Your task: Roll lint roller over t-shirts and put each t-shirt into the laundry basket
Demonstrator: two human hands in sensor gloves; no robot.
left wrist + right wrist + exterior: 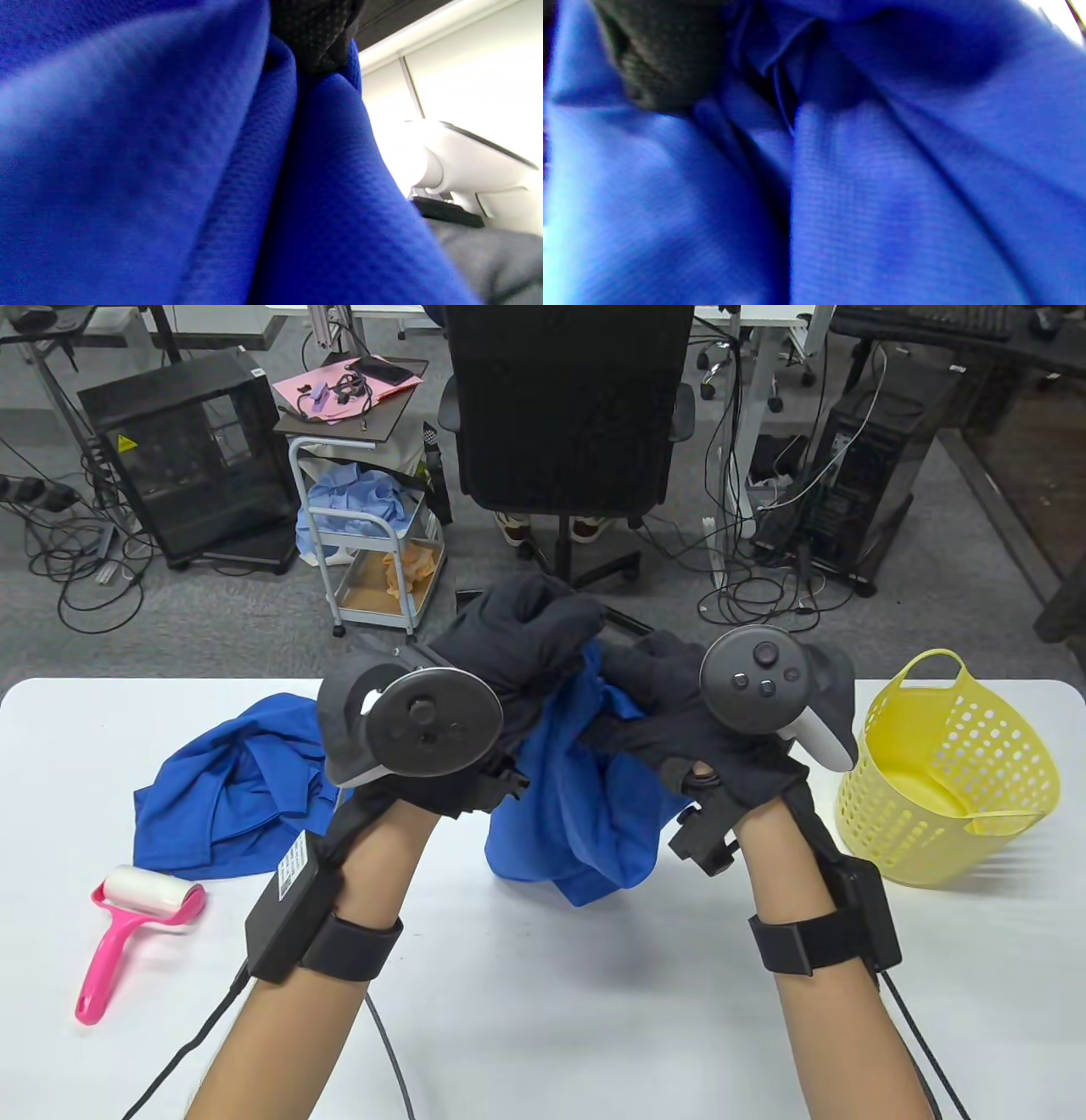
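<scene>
We see a bunched royal-blue knit t-shirt (577, 806) held up above the white table (543, 1001), both gloved hands gripping its upper edge while its lower folds hang down toward the tabletop. The left hand (501, 653), in a black sensor glove with a round grey tracker on its back, curls its fingers over the top of the cloth; the right hand (670, 704), likewise gloved and carrying a tracker, clutches the fabric just beside it. In the left wrist view, blue weave fills most of the picture, with a dark gloved fingertip (316, 34) pinched into a fold; in the right wrist view, we again find creased blue cloth and a blurred dark finger (657, 59) pressed into it.

To the left of the held t-shirt, a second royal-blue t-shirt (229, 789) lies crumpled on the table. Nearer the front edge and further left rests a pink-handled lint roller with a white sticky drum (136, 925), lying flat, apart from both garments.

To the right of the held t-shirt stands a yellow perforated plastic laundry basket with loop handles (950, 780), upright on the table; the part of its inside that we can see holds no clothing.
</scene>
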